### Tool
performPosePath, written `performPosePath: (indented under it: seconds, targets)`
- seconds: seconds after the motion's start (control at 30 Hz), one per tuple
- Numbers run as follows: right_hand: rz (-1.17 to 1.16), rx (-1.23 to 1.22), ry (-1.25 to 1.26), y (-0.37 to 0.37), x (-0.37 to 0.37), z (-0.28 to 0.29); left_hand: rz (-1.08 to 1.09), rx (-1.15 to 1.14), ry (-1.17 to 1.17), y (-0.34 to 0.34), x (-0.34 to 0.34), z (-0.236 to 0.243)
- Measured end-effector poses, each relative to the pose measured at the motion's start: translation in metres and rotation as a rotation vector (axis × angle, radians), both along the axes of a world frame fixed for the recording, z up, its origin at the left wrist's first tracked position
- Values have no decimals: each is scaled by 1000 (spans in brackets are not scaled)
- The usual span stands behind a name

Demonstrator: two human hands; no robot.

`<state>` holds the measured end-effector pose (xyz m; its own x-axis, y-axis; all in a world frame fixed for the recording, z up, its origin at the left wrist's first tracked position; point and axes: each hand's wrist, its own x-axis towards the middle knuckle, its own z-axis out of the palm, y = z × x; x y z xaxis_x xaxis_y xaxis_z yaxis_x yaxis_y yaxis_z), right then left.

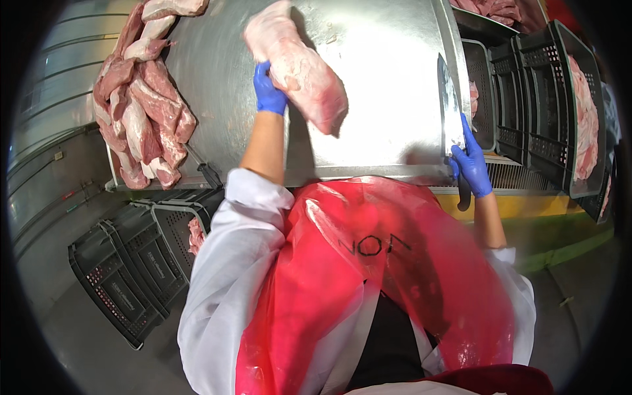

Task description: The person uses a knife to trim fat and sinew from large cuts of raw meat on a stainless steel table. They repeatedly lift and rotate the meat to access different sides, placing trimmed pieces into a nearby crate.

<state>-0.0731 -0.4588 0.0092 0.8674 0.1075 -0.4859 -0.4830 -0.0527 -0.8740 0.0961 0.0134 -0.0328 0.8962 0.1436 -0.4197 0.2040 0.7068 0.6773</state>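
My left hand (269, 91), in a blue glove, is closed on the near-left side of a large, pale pink piece of meat (301, 71). The piece is tilted over the metal work table (388, 85), and a dark shadow falls beside it. At the table's right edge, my right hand (471, 168), also gloved in blue, grips a knife (449, 99) with a long blade and a dark handle. Its blade points away from me, with one finger stretched up beside it. The handle's end sticks out below the hand.
Several strips of meat (141, 112) are heaped on the table's left side. Black crates (533, 92) with meat stand at the right, and more dark crates (135, 263) at the lower left. A metal tray (487, 20) of meat sits at the far right.
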Motion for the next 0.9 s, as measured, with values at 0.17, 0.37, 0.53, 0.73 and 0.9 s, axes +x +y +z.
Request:
performPosePath:
  seconds: [0.17,0.37,0.53,0.73,0.9]
  targets:
    - [-14,-93,-82,-6,14,-1,-295,732,237,-48,-99,-38]
    - [-100,-160,-194,3,33,-21,-407,1788,-787,-110,-46,26]
    - [-173,-64,-128,12,52,-12,-596,1963,-898,-195,2,29]
    - [-232,13,-183,10,55,-26,-698,2067,-788,-220,30,28]
    - [-226,68,-157,22,64,-45,-834,2069,-815,-226,43,27]
